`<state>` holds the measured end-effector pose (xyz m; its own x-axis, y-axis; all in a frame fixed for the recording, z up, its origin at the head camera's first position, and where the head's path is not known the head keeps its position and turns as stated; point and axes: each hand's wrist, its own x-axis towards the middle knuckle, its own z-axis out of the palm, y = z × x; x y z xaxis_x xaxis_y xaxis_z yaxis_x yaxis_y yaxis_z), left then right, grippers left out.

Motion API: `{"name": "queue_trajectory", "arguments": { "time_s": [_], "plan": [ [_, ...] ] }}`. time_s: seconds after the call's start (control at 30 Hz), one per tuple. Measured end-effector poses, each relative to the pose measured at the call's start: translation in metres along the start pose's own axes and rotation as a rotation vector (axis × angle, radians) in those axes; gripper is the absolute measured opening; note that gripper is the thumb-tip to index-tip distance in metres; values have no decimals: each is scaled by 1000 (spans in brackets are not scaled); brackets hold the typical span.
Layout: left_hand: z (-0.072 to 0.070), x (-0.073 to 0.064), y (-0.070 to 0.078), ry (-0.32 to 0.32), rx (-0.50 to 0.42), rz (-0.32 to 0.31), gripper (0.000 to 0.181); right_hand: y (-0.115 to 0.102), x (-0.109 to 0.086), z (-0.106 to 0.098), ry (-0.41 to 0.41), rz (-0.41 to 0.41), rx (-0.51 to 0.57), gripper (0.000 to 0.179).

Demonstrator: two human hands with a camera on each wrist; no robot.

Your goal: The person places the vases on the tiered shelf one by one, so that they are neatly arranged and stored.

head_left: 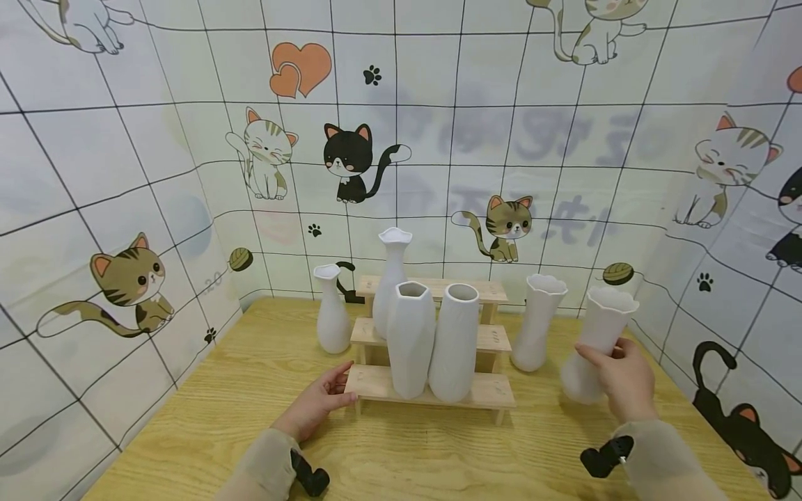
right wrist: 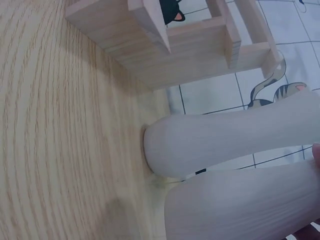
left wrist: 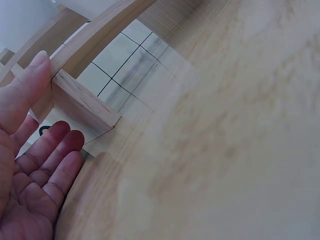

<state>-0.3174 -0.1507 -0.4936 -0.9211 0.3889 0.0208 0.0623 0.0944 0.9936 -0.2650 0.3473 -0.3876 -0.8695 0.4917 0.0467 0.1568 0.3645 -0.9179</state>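
A white vase with a wavy rim (head_left: 606,316) is in the grip of my right hand (head_left: 629,379) on the right side of the table; in the right wrist view its body (right wrist: 235,205) hides most of the hand. Beside it stands a similar white vase (head_left: 535,327). My left hand (head_left: 321,400) holds the left end of the lowest step of a three-step wooden stand (head_left: 489,390), thumb at the front. On that stand are a faceted white vase (head_left: 411,341), a textured cylindrical white vase (head_left: 454,341) and a tall slim-necked white vase (head_left: 390,278).
A small white vase (head_left: 333,323) stands on the table left of the stand. The wood-grain table (head_left: 413,459) runs back to a cat-patterned cloth (head_left: 426,139) that rises behind and on both sides.
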Motion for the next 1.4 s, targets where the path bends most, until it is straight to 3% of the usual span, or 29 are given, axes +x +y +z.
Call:
{"name": "queue_trajectory", "arguments": {
  "time_s": [0.57, 0.87, 1.4],
  "plan": [
    [-1, 1, -3, 3, 9, -5, 80, -41, -21, -2, -136, -186, -9, 85],
    [-2, 1, -3, -7, 18, 5, 81, -60, -23, 7, -222, -217, 75, 85],
    [0, 0, 0, -5, -3, -3, 79, -83, -21, 24, -253, -211, 125, 85]
  ]
}}
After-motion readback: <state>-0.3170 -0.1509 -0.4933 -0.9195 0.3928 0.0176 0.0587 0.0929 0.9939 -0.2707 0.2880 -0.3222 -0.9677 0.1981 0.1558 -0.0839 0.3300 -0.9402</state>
